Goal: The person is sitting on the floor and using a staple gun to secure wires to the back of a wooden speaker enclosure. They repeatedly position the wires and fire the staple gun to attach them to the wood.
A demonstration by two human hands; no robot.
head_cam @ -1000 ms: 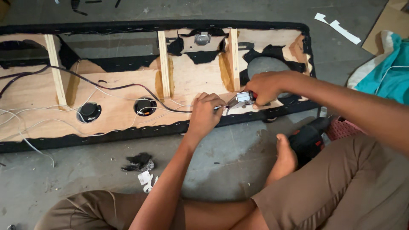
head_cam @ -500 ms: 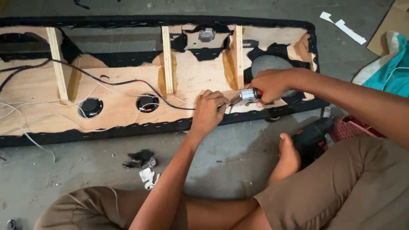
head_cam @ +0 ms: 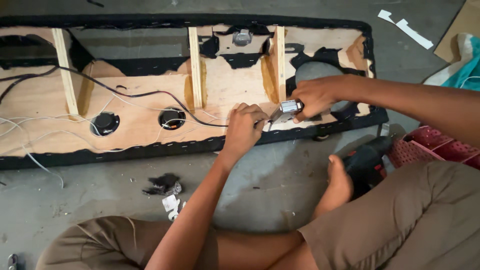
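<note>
The person sits cross-legged on the concrete floor [head_cam: 280, 185], close against a long wooden panel [head_cam: 150, 125] edged in black fabric, so that both hands reach the work without stretching.

The right hand [head_cam: 312, 95] is clenched around a small metal tool [head_cam: 289, 106], its silver body showing just below the knuckles and its tip angled down toward the left hand. The left hand [head_cam: 243, 126] is curled shut, pinching the end of a thin wire [head_cam: 175, 112] at the panel's lower edge; this steadies the wire directly in front of the tool tip. Whether the tip touches the wire cannot be told.

The wire runs leftward across the panel, passing near two round black fittings [head_cam: 171, 118] set in holes in the wood. Upright wooden ribs [head_cam: 195, 67] divide the panel into bays; the hands work in the bay right of the middle rib.

A black power drill [head_cam: 367, 160] lies on the floor beside the person's foot [head_cam: 337, 185], within easy reach. Scraps of black fabric [head_cam: 162, 184] lie near the left knee.
</note>
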